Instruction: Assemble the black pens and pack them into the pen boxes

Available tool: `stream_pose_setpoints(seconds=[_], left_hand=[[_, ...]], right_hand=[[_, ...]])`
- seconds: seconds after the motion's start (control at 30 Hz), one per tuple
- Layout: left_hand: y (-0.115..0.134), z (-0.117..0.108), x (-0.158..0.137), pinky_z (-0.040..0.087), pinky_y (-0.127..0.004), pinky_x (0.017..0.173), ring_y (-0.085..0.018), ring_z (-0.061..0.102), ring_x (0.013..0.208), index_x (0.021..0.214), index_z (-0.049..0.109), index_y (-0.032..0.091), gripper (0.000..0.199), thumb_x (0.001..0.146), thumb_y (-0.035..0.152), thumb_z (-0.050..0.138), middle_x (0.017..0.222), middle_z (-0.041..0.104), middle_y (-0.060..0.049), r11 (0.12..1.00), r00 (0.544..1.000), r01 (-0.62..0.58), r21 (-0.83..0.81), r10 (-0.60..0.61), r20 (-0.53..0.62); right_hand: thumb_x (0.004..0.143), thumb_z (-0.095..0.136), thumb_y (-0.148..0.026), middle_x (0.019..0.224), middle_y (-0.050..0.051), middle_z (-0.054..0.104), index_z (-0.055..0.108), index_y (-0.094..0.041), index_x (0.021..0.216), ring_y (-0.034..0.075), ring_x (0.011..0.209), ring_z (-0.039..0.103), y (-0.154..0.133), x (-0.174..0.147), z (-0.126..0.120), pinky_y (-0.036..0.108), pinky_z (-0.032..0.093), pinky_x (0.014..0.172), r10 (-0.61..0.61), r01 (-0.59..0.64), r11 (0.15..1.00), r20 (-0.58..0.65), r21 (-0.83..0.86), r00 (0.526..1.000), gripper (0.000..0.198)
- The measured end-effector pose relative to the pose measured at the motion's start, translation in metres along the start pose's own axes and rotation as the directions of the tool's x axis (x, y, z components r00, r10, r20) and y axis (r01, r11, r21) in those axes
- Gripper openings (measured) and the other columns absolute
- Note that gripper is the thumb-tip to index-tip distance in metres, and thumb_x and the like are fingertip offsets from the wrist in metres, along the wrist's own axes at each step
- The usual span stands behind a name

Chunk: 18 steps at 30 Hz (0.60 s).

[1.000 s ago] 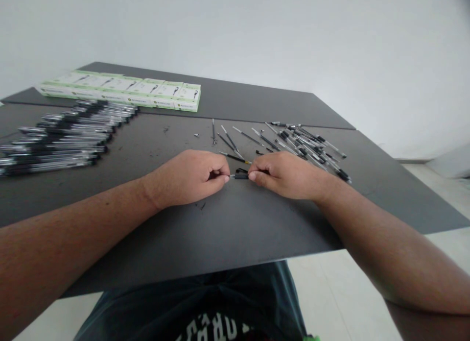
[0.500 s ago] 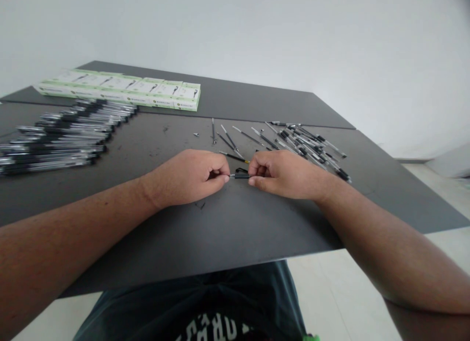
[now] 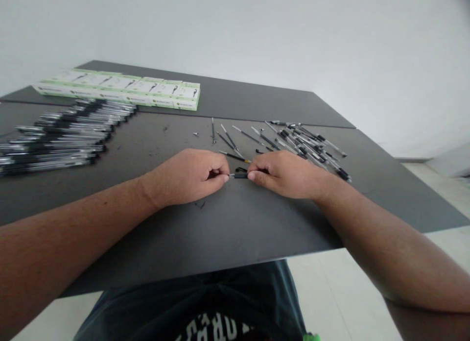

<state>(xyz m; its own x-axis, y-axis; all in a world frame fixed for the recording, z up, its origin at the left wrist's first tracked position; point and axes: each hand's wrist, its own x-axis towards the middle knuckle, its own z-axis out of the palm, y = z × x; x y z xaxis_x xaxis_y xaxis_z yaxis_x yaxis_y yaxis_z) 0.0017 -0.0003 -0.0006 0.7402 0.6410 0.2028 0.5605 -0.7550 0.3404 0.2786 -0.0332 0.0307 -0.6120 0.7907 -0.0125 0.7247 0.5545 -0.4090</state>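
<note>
Between my two hands, just above the table's near part, lies a pen (image 3: 240, 175) held level, its black grip section showing. My left hand (image 3: 196, 177) is closed in a pinch at the thin, pale end of the pen. Thumb and fingers of my right hand (image 3: 284, 174) press together on the other end of the black grip. The rest of the pen is hidden inside my hands. Right behind them rest a black pen cap (image 3: 241, 169) and a dark refill with a yellow band (image 3: 235, 157).
Many finished-looking pens (image 3: 66, 133) lie in a row at left, with green-white boxes (image 3: 121, 88) behind. Several refills (image 3: 229, 139) and a small tip piece (image 3: 196, 133) are beyond my hands. A pile of pen barrels (image 3: 312, 147) sits at right on the grey table (image 3: 220, 228).
The fingers of my right hand have shifted slightly left along the black grip. My left hand stays in place.
</note>
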Motion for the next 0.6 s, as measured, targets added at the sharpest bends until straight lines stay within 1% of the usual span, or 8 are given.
stream_pose_setpoints(seconds=[0.1,0.17,0.23,0.33,0.4,0.5,0.57,0.6], left_hand=[[0.0003,0.0001,0.0005,0.046,-0.032,0.075,-0.021,0.074,0.081,0.095,0.076,0.025,0.021,0.098,0.036,0.058,0.086,0.081,-0.001,1.000,1.000,0.001,-0.004,-0.001,0.002],[0.0006,0.0000,0.0008,0.046,-0.032,0.075,-0.021,0.074,0.080,0.094,0.076,0.025,0.021,0.098,0.036,0.058,0.085,0.080,-0.001,1.000,1.000,0.006,-0.002,-0.006,0.011],[0.0008,-0.0001,0.0007,0.046,-0.032,0.075,-0.021,0.074,0.080,0.095,0.076,0.025,0.021,0.098,0.036,0.058,0.086,0.081,-0.001,1.000,1.000,0.008,-0.001,-0.008,0.014],[0.0010,-0.0002,0.0004,0.047,-0.032,0.075,-0.021,0.075,0.082,0.095,0.077,0.025,0.021,0.098,0.035,0.058,0.086,0.081,-0.001,1.000,1.000,0.009,-0.001,-0.009,0.011],[0.0011,-0.0001,0.0002,0.047,-0.032,0.075,-0.021,0.074,0.081,0.095,0.077,0.025,0.021,0.098,0.035,0.059,0.086,0.081,-0.001,1.000,1.000,0.010,-0.002,-0.010,0.008],[0.0010,-0.0002,0.0004,0.047,-0.032,0.074,-0.021,0.074,0.081,0.095,0.077,0.025,0.021,0.098,0.035,0.059,0.086,0.081,-0.001,1.000,1.000,0.011,-0.003,-0.011,0.007],[0.0009,-0.0005,0.0007,0.047,-0.032,0.075,-0.021,0.075,0.083,0.095,0.077,0.025,0.021,0.098,0.035,0.058,0.087,0.081,-0.001,1.000,1.000,0.011,0.001,-0.011,0.014],[0.0008,-0.0006,0.0009,0.047,-0.032,0.075,-0.021,0.075,0.083,0.096,0.077,0.025,0.022,0.098,0.035,0.058,0.087,0.081,-0.001,1.000,1.000,0.011,0.002,-0.012,0.019]], right_hand=[[0.104,0.068,-0.033,0.090,0.003,0.077,0.076,-0.020,0.105,0.017,0.078,0.064,0.0003,-0.0001,0.0000,0.029,0.039,0.073,0.041,-0.040,0.998,-0.021,0.041,0.999,0.015],[0.100,0.073,-0.031,0.087,0.002,0.076,0.076,-0.020,0.104,0.017,0.076,0.063,0.0005,0.0000,-0.0003,0.029,0.038,0.071,0.051,-0.050,0.998,-0.018,0.042,0.999,0.012],[0.103,0.069,-0.032,0.086,0.002,0.075,0.075,-0.020,0.100,0.017,0.075,0.062,0.0006,0.0003,-0.0008,0.030,0.037,0.072,0.020,-0.020,1.000,0.003,0.010,1.000,0.014],[0.110,0.058,-0.034,0.089,0.005,0.076,0.076,-0.019,0.098,0.018,0.078,0.063,0.0005,0.0005,-0.0009,0.031,0.038,0.073,-0.015,0.015,1.000,0.012,-0.010,1.000,0.026],[0.108,0.063,-0.035,0.090,0.005,0.077,0.076,-0.019,0.102,0.018,0.078,0.064,0.0002,0.0003,-0.0004,0.030,0.039,0.073,0.017,-0.017,1.000,-0.009,0.025,1.000,0.022],[0.101,0.073,-0.033,0.087,0.002,0.077,0.076,-0.020,0.105,0.017,0.075,0.063,0.0001,0.0002,0.0003,0.029,0.038,0.071,0.063,-0.062,0.997,-0.016,0.053,0.998,0.014],[0.103,0.070,-0.033,0.086,0.002,0.075,0.075,-0.020,0.101,0.017,0.075,0.062,0.0006,0.0004,0.0004,0.029,0.037,0.071,0.039,-0.039,0.999,0.001,0.022,0.999,0.014],[0.106,0.065,-0.033,0.086,0.003,0.075,0.075,-0.020,0.100,0.017,0.076,0.062,0.0009,0.0005,0.0004,0.030,0.037,0.072,0.019,-0.019,1.000,0.011,0.004,1.000,0.018]])
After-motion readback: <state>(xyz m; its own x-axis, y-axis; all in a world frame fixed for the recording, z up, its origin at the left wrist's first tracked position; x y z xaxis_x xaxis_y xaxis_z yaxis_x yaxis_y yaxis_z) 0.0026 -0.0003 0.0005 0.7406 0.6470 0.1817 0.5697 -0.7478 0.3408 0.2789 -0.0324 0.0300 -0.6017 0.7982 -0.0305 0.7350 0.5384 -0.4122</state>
